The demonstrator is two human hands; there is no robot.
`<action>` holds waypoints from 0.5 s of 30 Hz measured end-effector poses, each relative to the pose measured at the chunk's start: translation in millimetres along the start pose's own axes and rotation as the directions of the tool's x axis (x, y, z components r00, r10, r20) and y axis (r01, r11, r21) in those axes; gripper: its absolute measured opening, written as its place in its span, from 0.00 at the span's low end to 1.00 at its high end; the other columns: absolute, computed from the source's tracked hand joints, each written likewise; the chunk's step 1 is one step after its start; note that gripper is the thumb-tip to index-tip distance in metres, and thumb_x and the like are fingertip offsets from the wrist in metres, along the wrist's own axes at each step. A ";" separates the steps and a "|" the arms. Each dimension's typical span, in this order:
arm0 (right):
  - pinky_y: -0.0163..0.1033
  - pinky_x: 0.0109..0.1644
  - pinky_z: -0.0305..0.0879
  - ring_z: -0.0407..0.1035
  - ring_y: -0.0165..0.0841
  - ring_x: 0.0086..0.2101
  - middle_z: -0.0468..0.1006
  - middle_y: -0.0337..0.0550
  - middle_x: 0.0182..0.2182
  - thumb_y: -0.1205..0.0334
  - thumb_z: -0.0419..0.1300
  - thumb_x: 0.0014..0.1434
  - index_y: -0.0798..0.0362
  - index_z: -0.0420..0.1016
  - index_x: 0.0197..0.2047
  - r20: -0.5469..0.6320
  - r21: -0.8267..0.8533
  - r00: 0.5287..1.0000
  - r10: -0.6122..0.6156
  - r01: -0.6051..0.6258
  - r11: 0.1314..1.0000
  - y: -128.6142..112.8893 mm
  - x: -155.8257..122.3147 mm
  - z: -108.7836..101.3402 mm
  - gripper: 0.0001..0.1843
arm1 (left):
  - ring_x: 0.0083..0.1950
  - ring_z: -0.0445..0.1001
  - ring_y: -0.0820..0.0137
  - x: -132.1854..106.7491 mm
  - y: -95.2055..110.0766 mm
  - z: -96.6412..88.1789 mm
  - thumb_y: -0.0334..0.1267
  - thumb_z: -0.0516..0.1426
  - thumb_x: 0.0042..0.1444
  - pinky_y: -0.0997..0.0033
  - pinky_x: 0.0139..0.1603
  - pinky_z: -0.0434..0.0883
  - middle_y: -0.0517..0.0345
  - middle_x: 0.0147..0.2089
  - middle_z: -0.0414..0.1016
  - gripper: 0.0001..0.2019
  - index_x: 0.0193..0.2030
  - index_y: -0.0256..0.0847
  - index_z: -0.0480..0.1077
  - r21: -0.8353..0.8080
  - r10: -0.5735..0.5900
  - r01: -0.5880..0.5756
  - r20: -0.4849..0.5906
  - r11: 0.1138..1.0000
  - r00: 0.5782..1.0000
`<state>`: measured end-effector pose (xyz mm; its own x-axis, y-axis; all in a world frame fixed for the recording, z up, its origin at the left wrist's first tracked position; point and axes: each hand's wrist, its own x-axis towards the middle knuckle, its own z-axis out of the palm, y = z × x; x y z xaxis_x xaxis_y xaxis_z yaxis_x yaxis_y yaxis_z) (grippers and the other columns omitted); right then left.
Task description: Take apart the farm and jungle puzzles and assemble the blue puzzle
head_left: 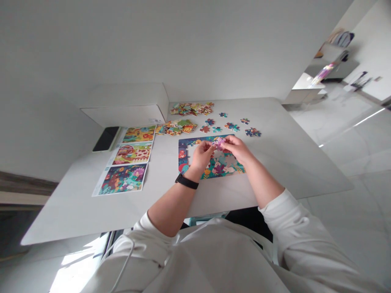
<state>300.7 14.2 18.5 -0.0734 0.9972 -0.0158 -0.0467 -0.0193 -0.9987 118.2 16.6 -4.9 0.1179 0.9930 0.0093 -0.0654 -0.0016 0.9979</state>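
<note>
A partly filled jigsaw puzzle (pixel 214 173) lies on the white table, with a pale gap in its middle and left. Above it, my left hand (pixel 202 154), with a black band on the wrist, pinches the edge of a purple puzzle piece (pixel 219 143). My right hand (pixel 236 147) grips the same piece from the other side, fingers closed. The hands hide part of the puzzle under them. Loose puzzle pieces (pixel 231 127) are scattered just beyond the puzzle, another small group (pixel 253 132) to the right.
Two heaps of pieces, one farther back (pixel 192 108) and one nearer (pixel 176 127), lie by a white box (pixel 122 116). A printed picture sheet (pixel 124 179) and a dark phone (pixel 106 138) are at the left. A wall (pixel 220 49) rises behind the table (pixel 293 162).
</note>
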 end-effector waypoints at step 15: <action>0.40 0.35 0.74 0.76 0.35 0.32 0.81 0.38 0.31 0.39 0.82 0.44 0.47 0.75 0.37 -0.088 0.021 0.996 -0.024 0.026 0.999 -10.3 3.5 -27.5 0.29 | 0.32 0.74 0.74 -1.6 3.5 1.0 0.46 0.58 0.71 0.76 0.32 0.72 0.56 0.40 0.79 0.10 0.46 0.41 0.72 0.016 -0.006 0.006 -0.019 1.000 1.000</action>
<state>328.3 19.9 27.4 0.0161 0.9999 0.0040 -0.0699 0.0051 -0.9975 118.8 14.8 -1.3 0.0997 0.9950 0.0024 -0.0491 0.0026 0.9988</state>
